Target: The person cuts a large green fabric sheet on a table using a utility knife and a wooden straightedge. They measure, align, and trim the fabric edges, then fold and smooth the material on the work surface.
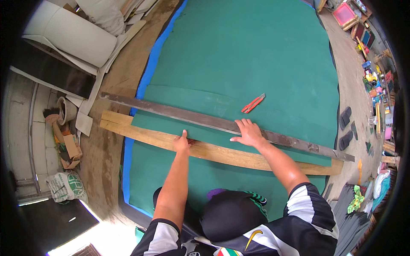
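1. Head view, the bar: a long dark bar (188, 115) lies on the green sheet (247, 47), crossing in front of the person. Its long axis slants from the far left down to the near right. Beside it, on the person's side, a pale wooden plank (230, 155) runs roughly the same way, with a strip of green between the two.

2. Head view, right hand: the right hand (250, 133) is the nearer one to the bar, touching it to the right of its middle. Its fingers reach over the bar, slightly parted, while the thumb stands well out to the left on the green strip. It looks laid on from above rather than wrapped round.

3. Head view, left hand: the left hand (182, 144) is at the plank's far edge, left of the right hand and apart from the bar, which lies just beyond its raised thumb. The other fingers are mostly hidden (a dark patch beside them makes it harder), so whether they pinch the strip or only rest there I cannot tell.

4. Head view, the knife: a red utility knife (253, 103) lies loose on the sheet beyond the bar, near the right fingertips and farther from the left hand. Its long axis tilts from lower left to upper right, across the bar's direction.
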Tool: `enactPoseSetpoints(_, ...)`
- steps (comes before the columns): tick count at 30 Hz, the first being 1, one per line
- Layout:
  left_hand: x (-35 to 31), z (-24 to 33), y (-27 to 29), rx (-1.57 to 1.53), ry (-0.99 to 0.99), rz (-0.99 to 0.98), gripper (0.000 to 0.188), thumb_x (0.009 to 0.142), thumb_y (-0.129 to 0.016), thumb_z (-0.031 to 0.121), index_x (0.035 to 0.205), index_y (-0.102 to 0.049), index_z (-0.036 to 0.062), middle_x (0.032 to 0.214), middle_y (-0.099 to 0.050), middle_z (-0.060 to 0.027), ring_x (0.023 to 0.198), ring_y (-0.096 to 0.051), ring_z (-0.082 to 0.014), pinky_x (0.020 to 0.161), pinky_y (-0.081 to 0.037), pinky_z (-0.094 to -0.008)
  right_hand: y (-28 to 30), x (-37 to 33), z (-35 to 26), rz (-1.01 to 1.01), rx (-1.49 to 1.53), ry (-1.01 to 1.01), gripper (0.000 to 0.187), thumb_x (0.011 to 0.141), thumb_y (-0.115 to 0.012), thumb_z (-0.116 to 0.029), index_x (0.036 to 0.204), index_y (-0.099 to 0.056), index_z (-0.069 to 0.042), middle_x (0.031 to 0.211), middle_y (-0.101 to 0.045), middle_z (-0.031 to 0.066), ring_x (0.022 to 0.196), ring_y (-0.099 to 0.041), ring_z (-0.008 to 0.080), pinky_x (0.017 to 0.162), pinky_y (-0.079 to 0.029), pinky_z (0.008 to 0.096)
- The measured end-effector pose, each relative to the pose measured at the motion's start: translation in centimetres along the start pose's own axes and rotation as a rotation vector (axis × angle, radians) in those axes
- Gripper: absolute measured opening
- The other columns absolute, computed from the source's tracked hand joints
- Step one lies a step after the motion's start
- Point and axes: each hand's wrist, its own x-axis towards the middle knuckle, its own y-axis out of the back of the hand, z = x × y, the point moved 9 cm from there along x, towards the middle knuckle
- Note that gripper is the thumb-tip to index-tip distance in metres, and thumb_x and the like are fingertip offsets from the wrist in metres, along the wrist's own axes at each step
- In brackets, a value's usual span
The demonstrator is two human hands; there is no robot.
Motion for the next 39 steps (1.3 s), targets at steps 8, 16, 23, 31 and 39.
enactPoseSetpoints(8, -2.0, -0.7, 6.7, 0.064, -0.134, 0.186, 0.025, 0.100, -0.069, 0.021, 0.096, -0.056, 0.0000, 0.084, -0.061, -0.0071, 0.064, -0.059, -0.0176, 0.056, -0.053, -0.0373, 4.4, 1.8, 2.8, 0.303, -0.147, 0.046, 0.075, 0.080, -0.083, -0.034, 0.140, -0.051, -0.004, 0.126, -0.060, 0.0132, 0.117, -0.060, 0.0337, 0.086, -0.053, 0.0486)
enactPoseSetpoints(16, -0.2, -0.9, 14.9, 0.028, -0.071, 0.175, 0.028, 0.100, -0.070, 0.022, 0.099, -0.056, -0.0022, 0.085, -0.061, -0.0095, 0.068, -0.062, -0.0218, 0.065, -0.060, -0.0412, 6.4, 7.9, 8.2, 0.380, -0.218, -0.113, 0.066, 0.083, -0.080, -0.032, 0.141, -0.055, -0.012, 0.121, -0.062, 0.0098, 0.117, -0.057, 0.0307, 0.095, -0.047, 0.0478)
enactPoseSetpoints(23, -2.5, -1.6, 15.0, 0.004, -0.034, 0.167, 0.030, 0.100, -0.068, 0.022, 0.105, -0.055, -0.0038, 0.096, -0.062, -0.0152, 0.075, -0.063, -0.0236, 0.064, -0.060, -0.0450, 6.6, 7.5, 7.7, 0.429, -0.297, -0.281, 0.062, 0.086, -0.078, -0.035, 0.140, -0.057, -0.014, 0.125, -0.061, 0.0109, 0.116, -0.056, 0.0306, 0.095, -0.045, 0.0484)
enactPoseSetpoints(31, 0.6, 1.4, 12.1, 0.084, -0.371, 0.177, 0.030, 0.101, -0.067, 0.016, 0.122, -0.049, 0.0027, 0.113, -0.062, -0.0105, 0.085, -0.064, -0.0222, 0.061, -0.056, -0.0390, 0.2, -3.5, 7.9, 0.375, -0.141, -0.352, 0.074, 0.094, -0.062, -0.057, 0.153, -0.044, -0.017, 0.152, -0.044, 0.0192, 0.143, -0.038, 0.0381, 0.116, -0.030, 0.0565)
enactPoseSetpoints(39, -0.2, 2.1, 9.0, 0.207, -0.470, 0.029, 0.035, 0.100, -0.066, 0.012, 0.127, -0.048, -0.0024, 0.118, -0.062, -0.0144, 0.095, -0.063, -0.0237, 0.070, -0.058, -0.0412, -2.5, -21.5, 11.7, 0.251, -0.095, -0.631, 0.077, 0.097, -0.047, -0.069, 0.162, -0.029, -0.033, 0.169, -0.021, 0.0168, 0.156, -0.018, 0.0370, 0.124, -0.017, 0.0567)
